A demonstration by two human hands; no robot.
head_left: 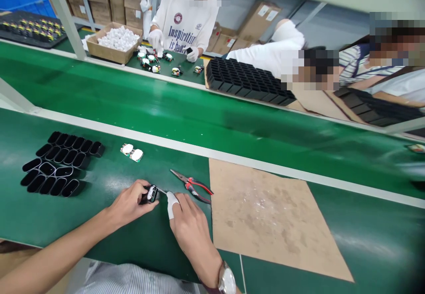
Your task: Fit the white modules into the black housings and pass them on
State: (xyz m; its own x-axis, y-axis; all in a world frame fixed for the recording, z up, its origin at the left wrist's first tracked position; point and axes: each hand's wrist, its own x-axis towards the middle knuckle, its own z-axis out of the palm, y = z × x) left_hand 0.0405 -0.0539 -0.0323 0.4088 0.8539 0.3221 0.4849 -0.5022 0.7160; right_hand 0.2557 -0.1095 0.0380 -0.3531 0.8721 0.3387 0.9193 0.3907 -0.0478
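My left hand [131, 200] is closed around a small black plastic case [153, 194]; white material and part of a circuit board show in its open end. From the right, a thin metal tool [161, 190] reaches to that opening, pinched in my right hand [191, 218]. A white finger cot [171, 204] covers a digit of this hand. Fingers hide most of the tool, so its kind is unclear. Beyond my hands lie long-nose pliers [191, 183] with red and black handles. Farther left is a circuit board with two white round parts [132, 152].
Several empty black cases [61, 154] stand in rows at left. A stained cardboard sheet [265, 214] lies at right. Past a pale rail runs a green conveyor belt [159, 103]. Co-workers [189, 15] sit across it, near a box of white parts [114, 44] and black cases [245, 79].
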